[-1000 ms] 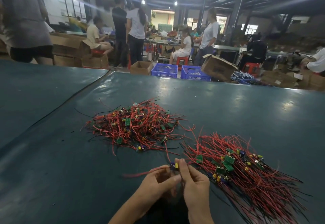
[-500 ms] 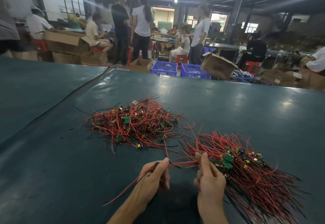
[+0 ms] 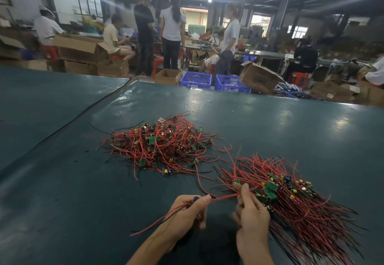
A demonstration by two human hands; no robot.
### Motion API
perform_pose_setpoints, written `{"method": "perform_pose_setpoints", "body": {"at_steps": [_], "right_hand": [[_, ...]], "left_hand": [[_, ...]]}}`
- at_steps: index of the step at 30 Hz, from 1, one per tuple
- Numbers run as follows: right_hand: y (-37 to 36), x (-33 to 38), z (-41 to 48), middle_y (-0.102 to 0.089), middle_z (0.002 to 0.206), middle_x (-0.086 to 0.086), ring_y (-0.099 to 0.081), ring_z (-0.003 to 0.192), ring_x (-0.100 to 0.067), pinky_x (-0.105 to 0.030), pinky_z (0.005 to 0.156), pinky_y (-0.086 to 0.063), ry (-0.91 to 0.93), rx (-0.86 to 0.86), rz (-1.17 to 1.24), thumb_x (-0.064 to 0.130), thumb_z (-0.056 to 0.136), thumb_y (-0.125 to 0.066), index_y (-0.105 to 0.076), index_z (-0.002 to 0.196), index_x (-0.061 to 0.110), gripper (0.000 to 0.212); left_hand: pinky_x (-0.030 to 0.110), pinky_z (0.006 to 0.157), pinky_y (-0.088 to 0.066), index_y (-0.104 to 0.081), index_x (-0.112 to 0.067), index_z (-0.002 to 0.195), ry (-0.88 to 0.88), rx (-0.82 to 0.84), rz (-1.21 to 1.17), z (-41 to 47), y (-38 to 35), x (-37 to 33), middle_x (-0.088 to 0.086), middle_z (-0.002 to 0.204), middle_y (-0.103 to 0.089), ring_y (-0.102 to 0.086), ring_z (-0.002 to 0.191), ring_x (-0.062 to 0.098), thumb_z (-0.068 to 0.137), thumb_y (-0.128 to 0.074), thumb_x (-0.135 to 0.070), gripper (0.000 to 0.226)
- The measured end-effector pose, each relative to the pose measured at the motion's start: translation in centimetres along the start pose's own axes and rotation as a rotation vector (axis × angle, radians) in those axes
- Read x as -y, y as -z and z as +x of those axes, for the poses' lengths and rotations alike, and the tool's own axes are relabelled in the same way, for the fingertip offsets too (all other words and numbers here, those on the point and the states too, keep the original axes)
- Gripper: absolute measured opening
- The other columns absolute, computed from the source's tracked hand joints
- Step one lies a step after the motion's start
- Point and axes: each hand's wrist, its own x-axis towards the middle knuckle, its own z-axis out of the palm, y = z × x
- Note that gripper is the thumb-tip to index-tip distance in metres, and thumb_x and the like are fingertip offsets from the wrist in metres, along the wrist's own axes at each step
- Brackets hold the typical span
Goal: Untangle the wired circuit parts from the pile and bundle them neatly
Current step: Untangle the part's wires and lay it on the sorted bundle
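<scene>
Wired circuit part (image 3: 224, 197) stretches between my hands: left hand (image 3: 187, 212) pinches its blue component end, right hand (image 3: 252, 221) pinches the red lead. Freed, I judge; next, lay it aligned on the bundle (image 3: 295, 200) beside my right hand.

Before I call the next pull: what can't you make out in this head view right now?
Head view:
Circuit part in the grip of the left hand: fingers cover it; only a blue tip shows.
Right hand pinches the red wire; its back hides whether bundle wires are caught too.
Bundle's near end: cut off by the bottom edge.
Tangled pile: wire-to-board pairing too small, overlapped.
</scene>
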Motion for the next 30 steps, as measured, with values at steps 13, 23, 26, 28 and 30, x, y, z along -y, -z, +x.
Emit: {"method": "perform_pose_setpoints", "body": {"at_steps": [13,23,26,28,30], "right_hand": [[-2.1,-1.9,-2.6,-0.049,0.057,-0.015,-0.045,0.057,-0.040,-0.048,0.065,-0.049,0.029,0.234,-0.395,0.048,0.093,-0.051,-0.053,0.064,-0.012,0.067],[0.5,0.8,-0.5,-0.027,0.042,0.004,-0.021,0.030,-0.009,-0.016,0.031,-0.021,-0.318,0.065,0.448,0.058,0.100,-0.034,-0.047,0.059,0.014,0.061],[0.7,0.9,-0.3,-0.034,0.046,0.003,-0.025,0.032,-0.008,-0.015,0.033,-0.022,-0.212,0.042,0.457,0.061,0.098,-0.033,-0.061,0.067,0.014,0.063],[0.6,1.0,-0.3,-0.039,0.050,0.004,-0.026,0.033,-0.007,-0.015,0.034,-0.023,-0.138,0.029,0.409,0.060,0.098,-0.033,-0.064,0.086,0.015,0.056],[0.5,0.9,-0.2,-0.044,0.054,0.005,-0.028,0.035,-0.006,-0.016,0.035,-0.024,-0.082,0.012,0.359,0.056,0.099,-0.036,-0.064,0.101,0.018,0.048]], "left_hand": [[0.018,0.056,-0.044,-0.064,-0.021,0.053,0.094,0.008,-0.147,0.1,0.9,0.1,-0.006,0.054,-0.056,-0.053,0.051,0.006,0.074,-0.057,-0.055,0.040],[0.028,0.054,-0.047,-0.063,-0.007,0.067,-0.066,-0.350,-0.149,0.9,2.7,0.7,0.009,0.060,-0.057,-0.054,0.056,0.018,0.080,-0.062,-0.039,0.035],[0.028,0.062,-0.050,-0.065,-0.016,0.073,-0.263,-0.542,0.278,1.2,3.8,1.6,-0.002,0.070,-0.062,-0.059,0.067,0.011,0.086,-0.068,-0.028,0.018],[0.028,0.078,-0.049,-0.066,-0.021,0.081,-0.394,-0.700,0.518,1.8,4.8,1.6,-0.008,0.091,-0.063,-0.058,0.088,0.010,0.086,-0.070,-0.015,0.009],[0.035,0.097,-0.040,-0.068,-0.022,0.093,-0.368,-0.843,0.682,2.5,6.3,1.5,-0.003,0.117,-0.058,-0.049,0.112,0.017,0.085,-0.071,-0.017,0.011]]}}
